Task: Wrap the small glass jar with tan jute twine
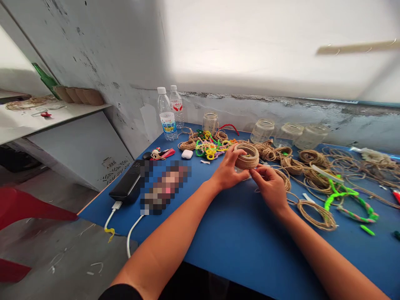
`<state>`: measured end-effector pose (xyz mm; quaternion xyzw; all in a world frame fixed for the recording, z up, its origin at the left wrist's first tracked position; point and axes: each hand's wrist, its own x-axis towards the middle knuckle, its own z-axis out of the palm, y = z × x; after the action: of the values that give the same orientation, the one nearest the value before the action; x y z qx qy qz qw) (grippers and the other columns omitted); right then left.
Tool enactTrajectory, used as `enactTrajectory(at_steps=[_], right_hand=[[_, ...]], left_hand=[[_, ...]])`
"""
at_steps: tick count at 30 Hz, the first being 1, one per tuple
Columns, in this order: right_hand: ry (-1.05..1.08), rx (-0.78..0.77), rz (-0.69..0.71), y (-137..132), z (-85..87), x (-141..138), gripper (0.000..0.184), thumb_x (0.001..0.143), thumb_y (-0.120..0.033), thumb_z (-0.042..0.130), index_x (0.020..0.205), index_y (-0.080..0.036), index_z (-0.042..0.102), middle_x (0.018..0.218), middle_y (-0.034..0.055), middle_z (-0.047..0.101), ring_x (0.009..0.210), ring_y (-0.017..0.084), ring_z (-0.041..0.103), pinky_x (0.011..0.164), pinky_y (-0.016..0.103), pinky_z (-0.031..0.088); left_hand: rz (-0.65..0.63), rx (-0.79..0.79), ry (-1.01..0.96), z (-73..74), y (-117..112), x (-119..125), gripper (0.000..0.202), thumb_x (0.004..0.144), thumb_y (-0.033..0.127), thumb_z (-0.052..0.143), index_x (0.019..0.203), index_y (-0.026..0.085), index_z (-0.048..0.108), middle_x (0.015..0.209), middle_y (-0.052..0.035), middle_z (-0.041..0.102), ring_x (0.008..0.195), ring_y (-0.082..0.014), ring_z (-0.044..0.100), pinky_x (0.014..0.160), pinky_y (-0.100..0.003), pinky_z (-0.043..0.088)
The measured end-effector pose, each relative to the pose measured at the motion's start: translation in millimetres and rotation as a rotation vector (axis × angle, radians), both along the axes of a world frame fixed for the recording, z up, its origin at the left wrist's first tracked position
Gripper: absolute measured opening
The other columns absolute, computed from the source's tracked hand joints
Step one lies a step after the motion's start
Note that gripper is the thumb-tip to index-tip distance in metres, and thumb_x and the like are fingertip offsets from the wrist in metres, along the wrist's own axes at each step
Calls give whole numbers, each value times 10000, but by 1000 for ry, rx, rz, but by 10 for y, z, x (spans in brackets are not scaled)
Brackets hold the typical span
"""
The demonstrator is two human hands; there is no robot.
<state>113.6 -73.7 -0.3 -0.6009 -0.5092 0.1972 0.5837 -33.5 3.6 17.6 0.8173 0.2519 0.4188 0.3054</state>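
A glass jar (249,163) wrapped in jute twine is held above the blue table, its open mouth tilted toward me. My left hand (228,170) grips it from the left, with the thumb below and the fingers around the far side. At the jar's lower right, my right hand (271,186) is closed in a pinch on the jute twine, fingertips against the wrapping. The short strand between those fingers is mostly hidden. Close behind the jar lie colourful pipe cleaners (208,148) and twine bundles (292,166).
Bare glass jars (261,131) stand along the wall, beside two plastic bottles (167,118). To the left are a black power bank (126,185), a blurred-out item (165,189) and a white earbud case (187,154). A twine coil (315,214) and a green braided loop (356,208) lie right.
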Motion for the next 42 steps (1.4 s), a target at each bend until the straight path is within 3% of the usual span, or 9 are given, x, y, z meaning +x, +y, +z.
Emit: enactTrajectory(at_steps=[7, 21, 32, 37, 42], right_hand=[[-25, 6, -16, -14, 16, -12, 385, 753, -554, 672, 789, -171, 660, 1057, 111, 681, 953, 235, 644, 788, 347, 512], [-36, 3, -33, -18, 51, -38, 393, 745, -564, 673, 768, -172, 663, 1016, 111, 673, 990, 247, 625, 790, 349, 502], [-33, -4, -21, 1, 23, -17, 404, 750, -565, 671, 806, -166, 658, 990, 90, 658, 862, 200, 615, 773, 342, 487], [-65, 27, -22, 24, -7, 4, 363, 766, -536, 672, 834, -180, 653, 997, 73, 658, 921, 208, 607, 857, 370, 467], [-25, 35, 7, 25, -14, -3, 346, 768, -518, 680, 825, -179, 652, 988, 69, 654, 914, 201, 609, 848, 359, 477]], left_hand=[[11, -29, 7, 5, -11, -3, 575, 723, 294, 704, 1211, 242, 403, 1556, -109, 173, 1513, -265, 117, 1247, -479, 168], [70, 37, -14, 10, -9, 1, 541, 700, 294, 700, 1172, 217, 448, 1471, -112, 320, 1457, -243, 261, 1232, -445, 214], [47, 33, -60, -20, 19, 16, 505, 677, 230, 682, 1114, 214, 430, 1482, -119, 306, 1461, -249, 256, 1223, -462, 229], [50, 21, -52, -25, 22, 18, 494, 675, 245, 691, 1087, 215, 421, 1488, -123, 294, 1468, -253, 239, 1224, -468, 230], [47, 36, -38, -29, 24, 11, 505, 682, 246, 686, 1107, 210, 416, 1489, -130, 288, 1470, -255, 239, 1227, -459, 233]])
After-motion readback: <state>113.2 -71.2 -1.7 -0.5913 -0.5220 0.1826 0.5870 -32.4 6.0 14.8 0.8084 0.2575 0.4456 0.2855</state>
